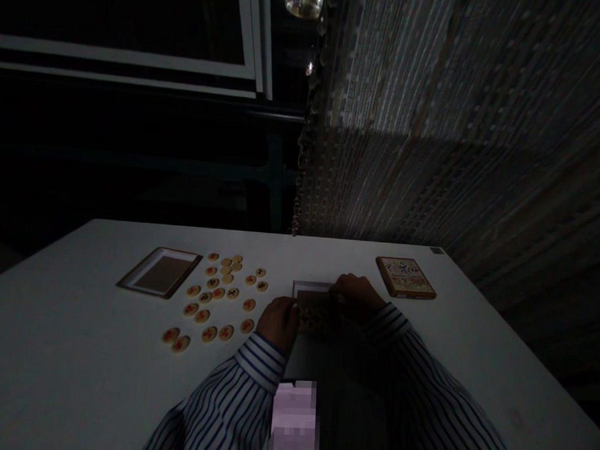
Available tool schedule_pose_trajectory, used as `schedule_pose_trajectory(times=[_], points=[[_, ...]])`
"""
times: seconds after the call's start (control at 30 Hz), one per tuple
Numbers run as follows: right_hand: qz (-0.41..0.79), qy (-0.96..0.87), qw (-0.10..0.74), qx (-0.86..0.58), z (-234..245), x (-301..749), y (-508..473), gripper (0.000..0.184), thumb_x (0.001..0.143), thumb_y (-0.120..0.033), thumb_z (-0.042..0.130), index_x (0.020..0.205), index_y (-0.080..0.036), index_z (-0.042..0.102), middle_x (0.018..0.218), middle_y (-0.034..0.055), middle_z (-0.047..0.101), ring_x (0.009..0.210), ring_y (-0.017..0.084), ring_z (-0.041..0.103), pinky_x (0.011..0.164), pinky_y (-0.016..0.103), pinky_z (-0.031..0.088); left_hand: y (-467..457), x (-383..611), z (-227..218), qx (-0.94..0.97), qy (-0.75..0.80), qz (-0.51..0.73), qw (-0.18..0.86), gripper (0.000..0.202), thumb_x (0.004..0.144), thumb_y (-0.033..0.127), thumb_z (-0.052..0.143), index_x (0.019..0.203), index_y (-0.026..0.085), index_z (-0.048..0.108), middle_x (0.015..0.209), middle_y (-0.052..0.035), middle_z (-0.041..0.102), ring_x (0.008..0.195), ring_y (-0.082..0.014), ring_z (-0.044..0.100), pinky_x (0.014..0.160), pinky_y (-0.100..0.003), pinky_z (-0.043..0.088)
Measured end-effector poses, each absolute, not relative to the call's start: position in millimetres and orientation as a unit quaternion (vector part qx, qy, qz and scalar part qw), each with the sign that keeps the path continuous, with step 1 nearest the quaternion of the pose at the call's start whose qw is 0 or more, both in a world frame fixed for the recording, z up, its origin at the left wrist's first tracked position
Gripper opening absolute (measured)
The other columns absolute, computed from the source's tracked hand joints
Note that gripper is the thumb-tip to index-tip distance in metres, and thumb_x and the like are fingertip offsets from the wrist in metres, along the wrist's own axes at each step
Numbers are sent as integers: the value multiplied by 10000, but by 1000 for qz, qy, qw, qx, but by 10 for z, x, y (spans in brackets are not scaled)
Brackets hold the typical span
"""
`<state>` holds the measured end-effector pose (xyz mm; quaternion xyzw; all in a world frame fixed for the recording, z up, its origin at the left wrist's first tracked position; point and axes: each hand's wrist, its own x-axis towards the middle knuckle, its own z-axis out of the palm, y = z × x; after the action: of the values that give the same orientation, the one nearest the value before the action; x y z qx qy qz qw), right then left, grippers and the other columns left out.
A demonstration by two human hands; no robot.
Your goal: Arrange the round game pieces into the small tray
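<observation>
A shallow open box (pixel 313 286) lies on the table between my hands, with several round xiangqi pieces (pixel 314 320) in rows in its near part. Curled around the box's left side is my left hand (pixel 278 321), its thumb by the rim. My right hand (pixel 357 294) is closed at the box's far right corner; what its fingertips hold is lost in shadow. Several more xiangqi pieces (pixel 226 332) lie scattered to the left of my left hand, some with red characters, some with black, some blank side up.
Another shallow open tray (pixel 159 272) rests at the far left of the white table (pixel 93 349). At the right lies a flat printed box (pixel 406 278). A bead or string curtain (pixel 381 155) hangs behind the table's right side. The room is dim.
</observation>
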<state>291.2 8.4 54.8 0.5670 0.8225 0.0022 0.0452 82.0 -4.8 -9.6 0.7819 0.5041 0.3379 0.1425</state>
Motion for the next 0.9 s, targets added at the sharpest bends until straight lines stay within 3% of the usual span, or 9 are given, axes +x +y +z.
schedule_pose_trajectory(times=[0.9], points=[[-9, 812, 73, 579, 606, 2885, 62, 231, 769, -339, 498, 957, -274, 617, 942, 83, 554, 886, 208, 494, 671, 302, 347, -35, 826, -124, 779, 508, 335, 152, 228, 788, 232, 411, 889, 135, 590, 858, -85, 617, 820, -188, 563, 750, -336, 462]])
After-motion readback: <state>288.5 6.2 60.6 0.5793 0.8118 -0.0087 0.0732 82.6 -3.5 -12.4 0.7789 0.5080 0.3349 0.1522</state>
